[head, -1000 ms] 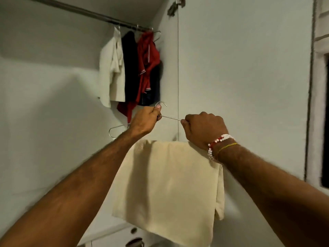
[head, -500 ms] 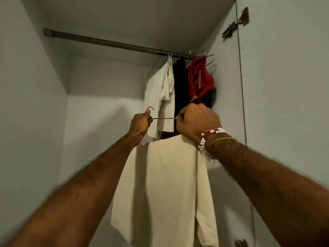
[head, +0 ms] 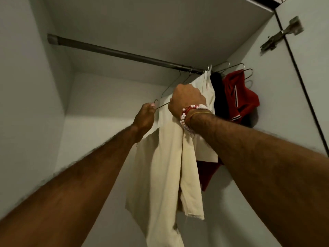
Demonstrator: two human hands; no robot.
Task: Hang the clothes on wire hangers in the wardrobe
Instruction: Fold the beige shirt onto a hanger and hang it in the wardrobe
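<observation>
Both arms reach up into the wardrobe [head: 35, 86], below the dark rail [head: 124, 55] that crosses under its top panel. The left hand [head: 145, 116] pinches the wire hanger [head: 162, 105] between thumb and curled fingers just beneath its small hook, which points up and sits well short of the rail. The right hand [head: 187, 102] is a closed fist, its fingers wrapped round the hanger's wire further along; whether any cloth is caught in that grip cannot be told. The cream cloth [head: 165, 166] is draped over the hanger and hangs in long folds between the two forearms, its lowest part running out of view at the bottom. A beaded bracelet [head: 185, 118] of white and red and a thin yellow thread circle the right wrist. At the right end of the rail hang a white garment [head: 207, 90], a black garment [head: 219, 98] and a red garment [head: 238, 98], pressed close together. A metal hinge [head: 283, 35] sits on the wardrobe's right side.
</observation>
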